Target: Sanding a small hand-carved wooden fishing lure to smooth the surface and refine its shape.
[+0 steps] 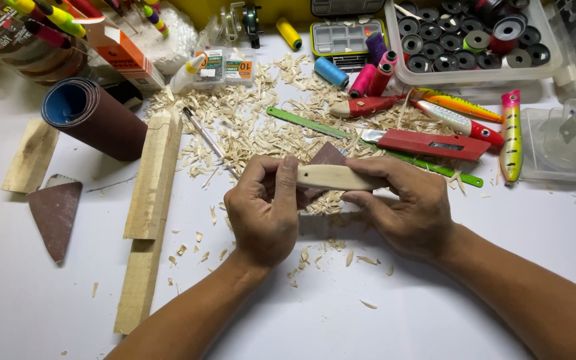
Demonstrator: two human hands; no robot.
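Note:
A pale carved wooden piece [335,177], rounded like a small fish body, lies level between both hands above the white table [341,313]. My left hand [265,207] grips its left end together with a brown piece of sandpaper [328,155] that sticks up behind the wood. My right hand [405,203] holds the right end, fingers wrapped over the top. Wood shavings [255,127] lie scattered behind and under the hands.
A red utility knife [428,143], green saw blade [305,123], painted fishing lures [511,133], thread spools [361,80] and a tray of round bobbins [468,40] lie at the back. At left are a sandpaper roll [91,117], wooden sticks [151,200] and a sandpaper triangle [55,213].

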